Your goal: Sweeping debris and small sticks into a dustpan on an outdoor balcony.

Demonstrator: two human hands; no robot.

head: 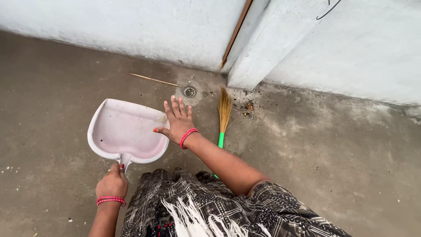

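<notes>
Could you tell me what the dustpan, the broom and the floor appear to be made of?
Dustpan: probably moulded plastic, pale pink, smooth with a slight sheen and rounded rim. Broom: dry straw-coloured grass or fibre bristles, with a glossy green handle, likely plastic. Floor: seemingly bare cement, matt grey, mottled and rough.

Left side: open concrete floor (48, 96) is seen left of the pale pink dustpan (125, 131), with room for a hand.
Ahead: passage is closed by the white wall (131, 26) and the jutting wall corner (258, 52).
Centre: the way is taken up by the dustpan, with the right hand (177, 120) spread at its rim and the left hand (113, 182) closed on its handle.
Beside the right hand: a grass broom (223, 116) lies on the floor; a narrow gap is left between them.
Near the corner: a floor drain (189, 92), a thin stick (153, 80) and scattered debris (250, 105) are seen.
Right side: broad bare floor is seen.
</notes>
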